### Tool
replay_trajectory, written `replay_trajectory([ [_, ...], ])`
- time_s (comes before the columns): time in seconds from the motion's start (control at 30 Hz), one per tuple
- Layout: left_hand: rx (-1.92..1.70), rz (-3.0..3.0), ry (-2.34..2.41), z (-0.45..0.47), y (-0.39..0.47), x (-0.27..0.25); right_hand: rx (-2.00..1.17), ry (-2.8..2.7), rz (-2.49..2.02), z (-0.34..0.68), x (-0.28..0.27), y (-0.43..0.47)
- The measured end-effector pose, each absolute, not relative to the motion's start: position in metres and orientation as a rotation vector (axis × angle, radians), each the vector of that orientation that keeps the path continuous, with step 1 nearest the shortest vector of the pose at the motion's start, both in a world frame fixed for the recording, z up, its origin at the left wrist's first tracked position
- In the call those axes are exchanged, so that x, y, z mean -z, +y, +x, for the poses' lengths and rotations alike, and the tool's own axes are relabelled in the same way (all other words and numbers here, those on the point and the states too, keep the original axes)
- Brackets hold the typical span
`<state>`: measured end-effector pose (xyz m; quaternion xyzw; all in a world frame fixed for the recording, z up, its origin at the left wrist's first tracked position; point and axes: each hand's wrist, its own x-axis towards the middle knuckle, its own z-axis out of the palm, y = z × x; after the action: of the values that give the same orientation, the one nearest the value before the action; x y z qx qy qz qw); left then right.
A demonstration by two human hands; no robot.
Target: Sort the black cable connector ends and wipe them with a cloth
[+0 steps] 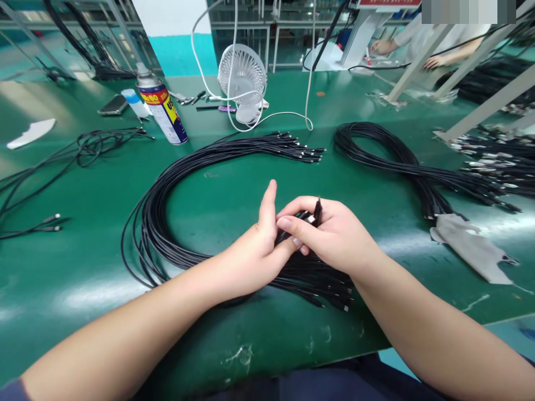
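Observation:
My left hand [263, 245] and my right hand [334, 234] meet over the front middle of the bench. Between their fingers are the ends of black cables [304, 215], with a metal plug tip showing. A thin dark strip [319, 210] stands up by my right fingers; what it is I cannot make out. Both hands are closed on the cable ends, while one left finger points upward. Below and behind them a thick bundle of black cables [154, 211] curves in a C, its far plugs pointing right. More plug ends lie under my right wrist.
Around the green bench [246, 206] stand a spray can [165, 111] and a small white fan [242, 72]. Loose cables [96, 145] lie left. A second cable coil [376, 145] and a grey cloth-like piece [472, 248] lie right. Another person's hand [437, 61] shows behind.

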<state>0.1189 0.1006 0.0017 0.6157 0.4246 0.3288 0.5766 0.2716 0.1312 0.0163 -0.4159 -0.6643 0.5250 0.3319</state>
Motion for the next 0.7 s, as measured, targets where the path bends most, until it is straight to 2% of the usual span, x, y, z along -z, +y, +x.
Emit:
replay_trajectory([
  [0.2, -0.646, 1.236, 0.960, 0.111, 0.109, -0.005, -1.531, -1.565, -1.066, 0.272, -0.012, 0.135],
  [0.37, -0.370, 1.250, 0.823, 0.103, 0.118, -0.009, -1.327, -1.580, -1.084, 0.282, -0.016, 0.142],
  [0.7, -0.576, 1.112, 0.835, 0.114, 0.113, -0.003, -1.251, -1.560, -1.101, 0.297, -0.011, 0.149],
])
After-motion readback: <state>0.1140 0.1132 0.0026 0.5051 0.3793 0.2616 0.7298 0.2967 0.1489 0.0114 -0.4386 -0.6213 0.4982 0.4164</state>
